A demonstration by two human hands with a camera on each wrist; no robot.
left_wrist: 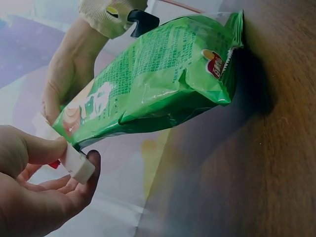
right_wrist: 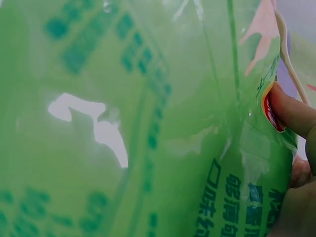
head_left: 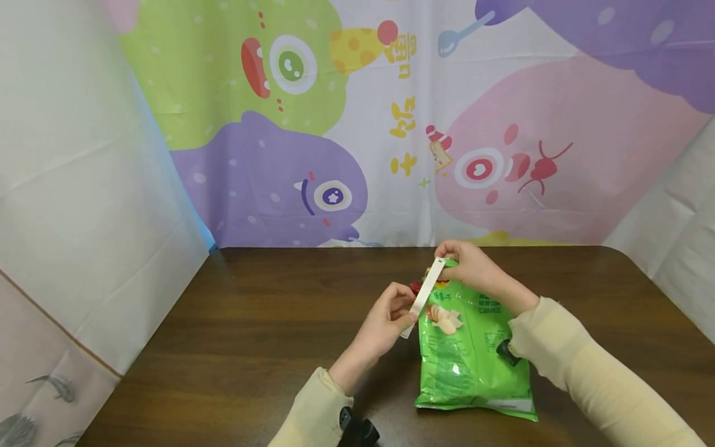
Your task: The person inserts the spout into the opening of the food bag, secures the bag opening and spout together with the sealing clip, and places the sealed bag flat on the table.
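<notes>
A green snack bag [head_left: 472,360] stands on the table, its upper end tilted toward the left hand. A long white bag-sealing clip [head_left: 427,290] lies slantwise across the bag's top corner. My left hand [head_left: 385,318] pinches the clip's lower end between thumb and fingers; the clip's squared end [left_wrist: 81,168] juts past the thumb in the left wrist view. At the top of the bag, my right hand [head_left: 475,270] grips the bag's edge close to the clip's upper end. Its thumb [right_wrist: 291,109] presses beside a red logo, while the other fingers are partly hidden behind the bag.
The dark brown wooden table [head_left: 234,347] spreads out on both sides of the bag. Behind it hangs a cloth [head_left: 402,205] printed with cartoon monsters. Pale cloth walls [head_left: 100,155] close in the sides. Black wrist cameras [head_left: 357,428] sit at both cream sleeves.
</notes>
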